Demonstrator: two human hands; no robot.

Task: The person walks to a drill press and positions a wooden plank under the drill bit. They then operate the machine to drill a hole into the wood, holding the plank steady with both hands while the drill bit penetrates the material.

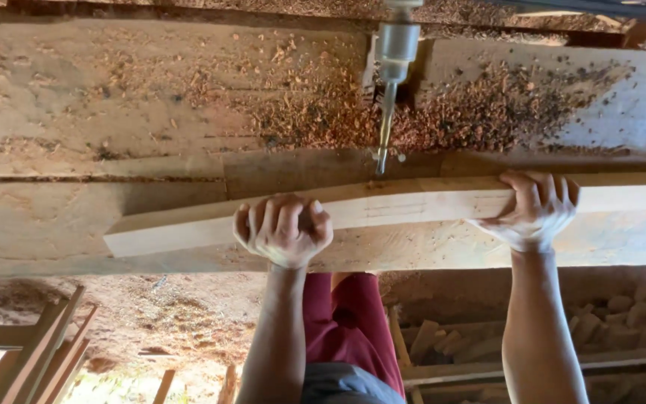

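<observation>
Sawdust-strewn workbench [114,112], drill bit [384,135] top cut off, hands [282,228] gripping plank [413,206].

Open bench surface [76,112] at upper left, passable. Drill bit [384,135] blocking upper centre, tip touching curved board [413,206]. Sawdust heap [487,112] alongside. Scrap pile [487,344] obstructing lower right.
</observation>
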